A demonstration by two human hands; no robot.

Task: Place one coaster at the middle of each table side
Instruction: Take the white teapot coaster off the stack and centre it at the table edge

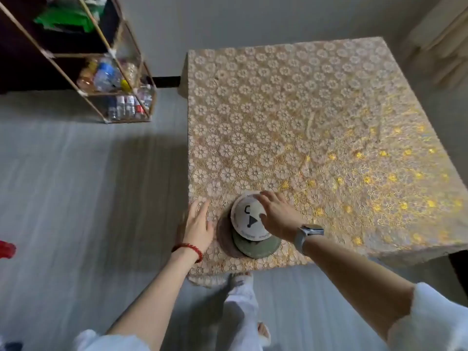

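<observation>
Fingers (263,198) of the right hand (278,219) lie spread and relaxed over the far edge of the white coaster (247,219), touching its top without pinching it, while the left hand (198,224) rests flat and open on the worktop (304,110) just beside the pile, holding nothing. That white coaster sits uppermost on a loose stack near the worktop's near-left corner, overlapping a green coaster (255,248) beneath it and a brownish coaster (225,239) lowest of all (whether a fourth hides underneath cannot be told). No coaster lies at any side's middle yet, so the task seems to be at its very start: separating the first piece from the stack. Next the right fingers would need to curl under or slide the white coaster free, then carry it to the midpoint of one edge.
</observation>
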